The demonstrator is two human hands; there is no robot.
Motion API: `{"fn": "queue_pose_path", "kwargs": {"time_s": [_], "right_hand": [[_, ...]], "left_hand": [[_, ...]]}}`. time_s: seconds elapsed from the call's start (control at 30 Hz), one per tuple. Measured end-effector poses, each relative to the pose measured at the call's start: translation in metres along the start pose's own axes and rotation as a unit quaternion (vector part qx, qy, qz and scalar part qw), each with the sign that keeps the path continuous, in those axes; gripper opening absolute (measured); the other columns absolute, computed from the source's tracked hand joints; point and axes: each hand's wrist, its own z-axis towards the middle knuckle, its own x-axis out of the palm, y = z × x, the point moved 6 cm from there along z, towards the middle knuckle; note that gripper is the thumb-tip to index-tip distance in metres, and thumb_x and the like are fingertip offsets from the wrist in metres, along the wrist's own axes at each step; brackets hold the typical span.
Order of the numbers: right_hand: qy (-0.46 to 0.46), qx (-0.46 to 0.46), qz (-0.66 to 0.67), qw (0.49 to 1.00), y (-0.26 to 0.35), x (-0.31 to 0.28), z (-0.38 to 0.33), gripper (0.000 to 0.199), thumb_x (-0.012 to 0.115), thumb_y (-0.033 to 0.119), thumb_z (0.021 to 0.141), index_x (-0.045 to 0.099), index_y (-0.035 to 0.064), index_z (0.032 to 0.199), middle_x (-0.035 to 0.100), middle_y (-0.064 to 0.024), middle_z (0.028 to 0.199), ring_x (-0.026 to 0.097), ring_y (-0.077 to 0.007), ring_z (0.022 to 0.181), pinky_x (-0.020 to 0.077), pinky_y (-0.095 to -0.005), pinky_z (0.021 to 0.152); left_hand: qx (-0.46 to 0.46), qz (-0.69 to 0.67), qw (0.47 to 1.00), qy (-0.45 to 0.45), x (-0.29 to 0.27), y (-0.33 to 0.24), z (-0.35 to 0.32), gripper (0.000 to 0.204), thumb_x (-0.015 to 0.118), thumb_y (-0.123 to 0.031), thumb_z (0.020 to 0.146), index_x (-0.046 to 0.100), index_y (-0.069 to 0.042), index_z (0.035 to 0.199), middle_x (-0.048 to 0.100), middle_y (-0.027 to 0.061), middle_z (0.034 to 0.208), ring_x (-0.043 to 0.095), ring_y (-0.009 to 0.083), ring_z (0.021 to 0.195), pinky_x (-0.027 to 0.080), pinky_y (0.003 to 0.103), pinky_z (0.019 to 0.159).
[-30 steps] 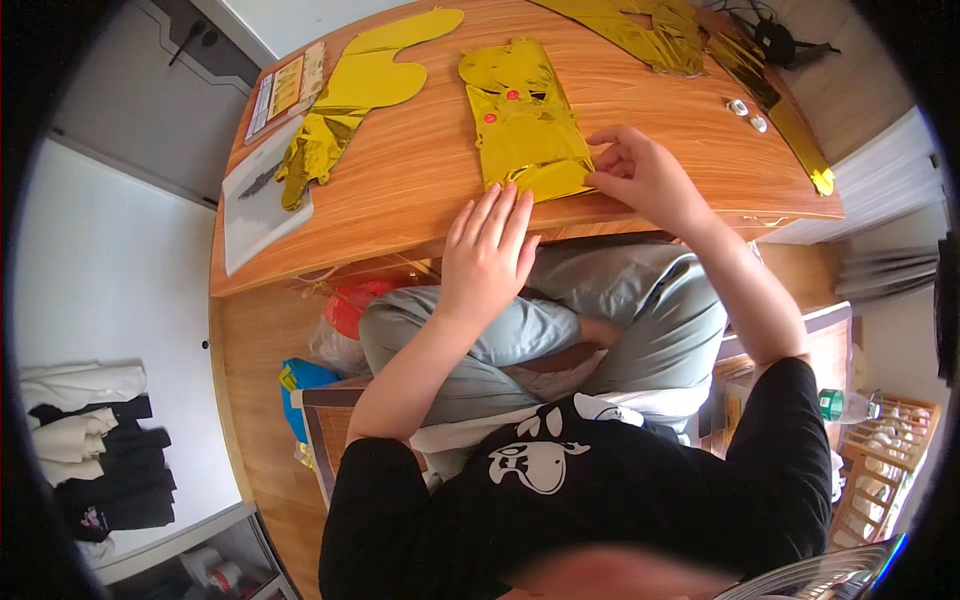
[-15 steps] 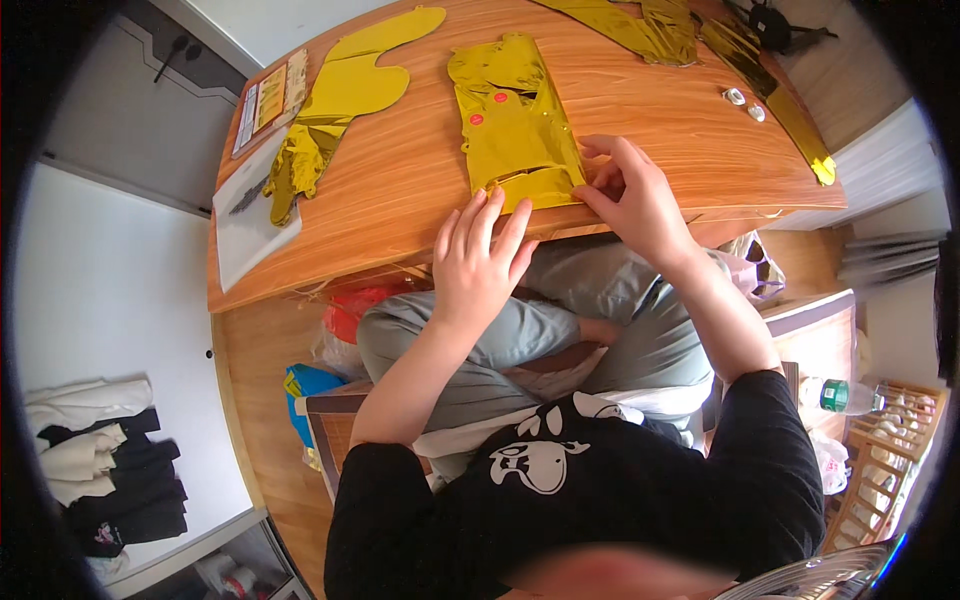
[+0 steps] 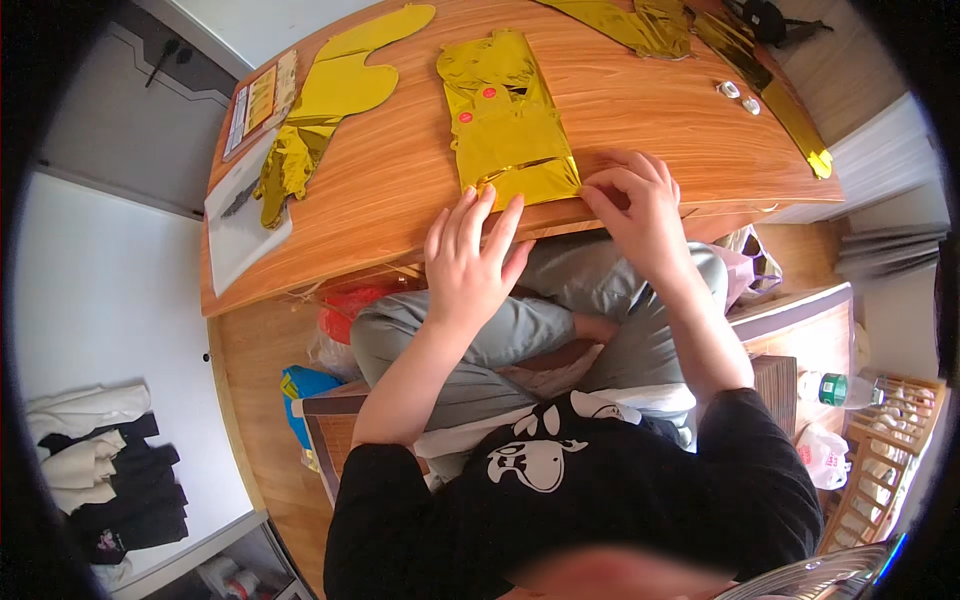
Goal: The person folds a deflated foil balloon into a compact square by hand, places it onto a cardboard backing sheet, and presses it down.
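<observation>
A flat gold foil balloon [image 3: 520, 130], folded into a long rectangle with two small red round spots on it, lies on the wooden table in front of me. My left hand [image 3: 470, 255] is open, its fingers spread and the fingertips on the balloon's near left edge. At the near right corner, the thumb and index finger of my right hand [image 3: 640, 215] are pinched on the foil, while its other fingers stay curled above the table. A crease runs across the balloon just beyond the near edge.
Another gold foil balloon [image 3: 345, 90] lies to the left, partly over a white translucent bag [image 3: 235, 240], near a printed card [image 3: 262, 105]. More gold foil [image 3: 640, 25] lies at the far right. Two small white pieces [image 3: 738, 96] sit to the right. The table's curved edge [image 3: 400, 258] is near my legs.
The right hand's fingers have shifted toward the foil's near right corner and its raised fingers have moved. The left hand stays at the near edge. The view has shifted slightly.
</observation>
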Motion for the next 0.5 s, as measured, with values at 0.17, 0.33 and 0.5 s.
{"fn": "queue_pose_path", "kwargs": {"time_s": [0.17, 0.33, 0.5], "right_hand": [[-0.016, 0.058, -0.011, 0.998, -0.004, 0.011, 0.000, 0.018, 0.077, 0.022, 0.087, 0.077, 0.0063, 0.094, 0.068, -0.0106, 0.129, 0.053, -0.0327, 0.127, 0.0351, -0.0465, 0.110], [-0.026, 0.040, -0.036, 0.998, -0.005, 0.016, -0.003, 0.019, 0.077, 0.025, 0.087, 0.073, 0.0070, 0.089, 0.065, -0.0090, 0.137, 0.051, -0.0318, 0.131, 0.0308, -0.0475, 0.112], [-0.035, 0.037, -0.034, 0.998, -0.005, 0.018, -0.006, 0.018, 0.076, 0.024, 0.087, 0.072, 0.0074, 0.090, 0.064, -0.0087, 0.140, 0.051, -0.0315, 0.133, 0.0303, -0.0471, 0.113]], "left_hand": [[0.003, 0.009, 1.000, -0.005, 0.001, -0.001, -0.001, 0.052, 0.077, -0.033, 0.088, 0.065, -0.021, 0.137, 0.059, 0.0075, 0.138, 0.057, 0.0269, 0.132, 0.041, 0.047, 0.110], [0.004, 0.013, 1.000, -0.020, 0.004, 0.000, -0.001, 0.051, 0.077, -0.031, 0.088, 0.065, -0.022, 0.137, 0.059, 0.0072, 0.138, 0.058, 0.0267, 0.130, 0.042, 0.046, 0.110], [0.010, 0.024, 0.999, -0.029, 0.005, 0.001, -0.003, 0.051, 0.077, -0.029, 0.087, 0.064, -0.024, 0.137, 0.059, 0.0085, 0.137, 0.059, 0.0274, 0.129, 0.045, 0.048, 0.107]]}}
